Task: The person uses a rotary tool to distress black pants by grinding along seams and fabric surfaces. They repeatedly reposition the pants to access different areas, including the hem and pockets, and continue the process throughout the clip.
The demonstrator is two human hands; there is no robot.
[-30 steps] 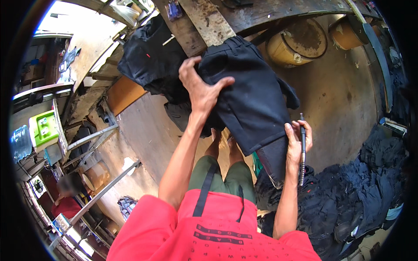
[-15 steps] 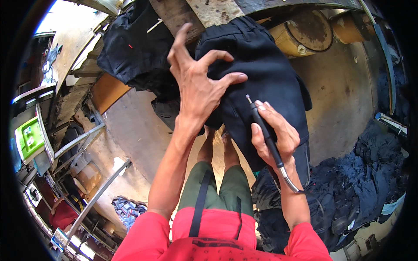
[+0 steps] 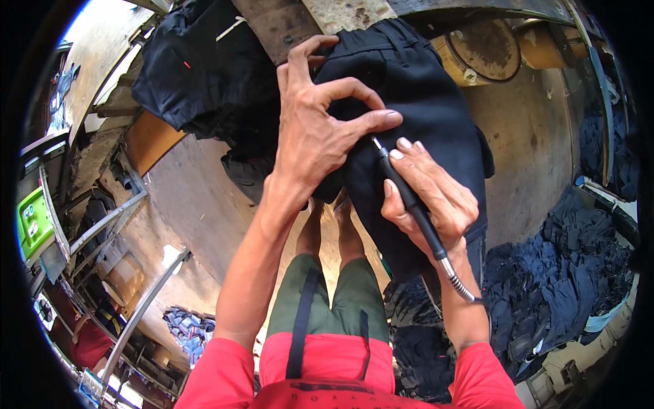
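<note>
Running lengthwise from a pale wooden board (image 3: 347, 12) toward the wearer in the head view, a black cloth garment (image 3: 436, 95) lies beneath both hands: the left hand (image 3: 308, 123), nearer its waistband (image 3: 375, 42), thumb and forefinger narrowly spaced, any pinch on cloth indeterminable; the right hand (image 3: 441, 198) gripping a slim black pen-shaped tool (image 3: 426, 228), tip just beside the left thumb.

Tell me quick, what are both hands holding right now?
Left hand: curled over the black garment; whether it pinches any cloth cannot be told.
Right hand: closed around a black pen-shaped tool.
</note>
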